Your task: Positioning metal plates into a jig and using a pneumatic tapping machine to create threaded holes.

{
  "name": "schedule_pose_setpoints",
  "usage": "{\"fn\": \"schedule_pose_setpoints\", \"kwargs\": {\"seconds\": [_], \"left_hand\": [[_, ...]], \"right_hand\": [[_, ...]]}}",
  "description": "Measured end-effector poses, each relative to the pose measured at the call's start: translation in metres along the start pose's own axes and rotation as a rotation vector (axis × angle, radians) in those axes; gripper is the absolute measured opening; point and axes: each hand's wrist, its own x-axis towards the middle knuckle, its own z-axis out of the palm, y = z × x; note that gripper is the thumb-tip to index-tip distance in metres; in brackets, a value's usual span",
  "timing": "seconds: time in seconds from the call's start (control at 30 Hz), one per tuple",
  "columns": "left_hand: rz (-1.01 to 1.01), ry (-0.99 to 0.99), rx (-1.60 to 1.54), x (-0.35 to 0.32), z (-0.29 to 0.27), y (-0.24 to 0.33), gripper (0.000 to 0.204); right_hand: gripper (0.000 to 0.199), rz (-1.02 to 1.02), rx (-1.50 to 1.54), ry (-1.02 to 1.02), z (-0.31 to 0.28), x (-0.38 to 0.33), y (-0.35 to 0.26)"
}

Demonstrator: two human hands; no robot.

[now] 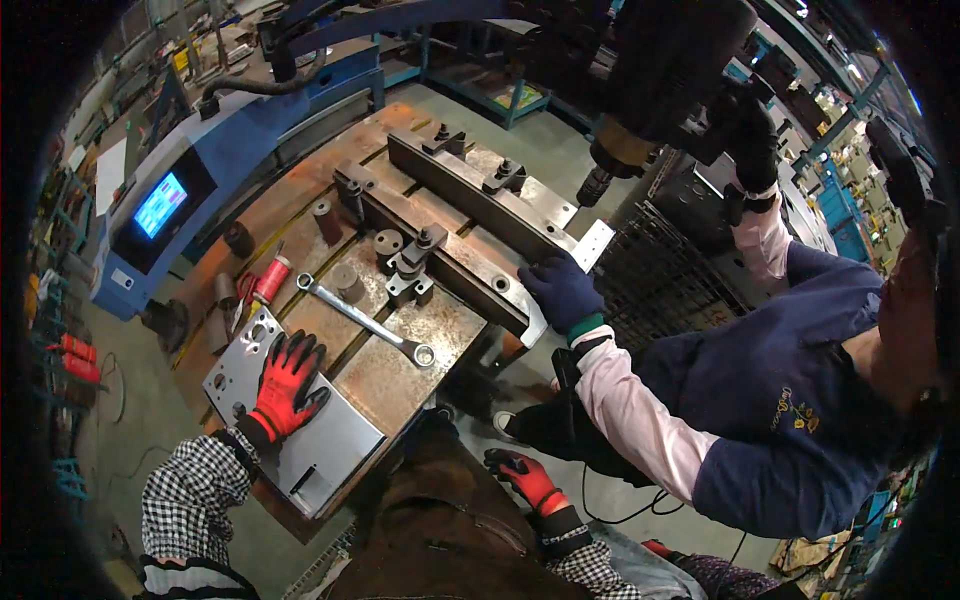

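My left hand [288, 388], in a red glove with black fingertips, lies flat on a grey metal plate [335, 440] with holes and a slot. My right hand [528, 480], gloved the same way, hangs low beside my brown apron [440, 520], off the table, fingers loosely bent and nothing seen in them. Beyond the plate, a long ring-ended wrench [365, 320] rests on the worn metal worktable [375, 375]. A red cylindrical object [271, 280] lies by the plate's far corner.
A co-worker's dark-gloved hand [565, 295] touches the near end of two clamped steel bars [480, 200]. Their other hand [750, 150] reaches to the drilling machine head [625, 145]. A clamp block [412, 262] stands mid-table. A lit control screen [160, 206] is at the left.
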Motion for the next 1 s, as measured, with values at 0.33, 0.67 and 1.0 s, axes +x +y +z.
{"fn": "schedule_pose_setpoints", "kwargs": {"seconds": [0.33,0.67,1.0], "left_hand": [[-0.007,0.013,-0.001,-0.002,0.004,-0.005,0.091],[-0.015,0.004,-0.018,-0.004,0.001,-0.004,0.089],[-0.017,-0.009,-0.017,-0.003,-0.002,-0.002,0.089]], "right_hand": [[0.042,0.038,-0.171,0.018,0.01,0.0,-0.013],[0.042,-0.044,-0.221,0.049,0.012,0.001,-0.002],[0.045,0.005,-0.335,0.007,0.013,0.007,-0.013]]}}
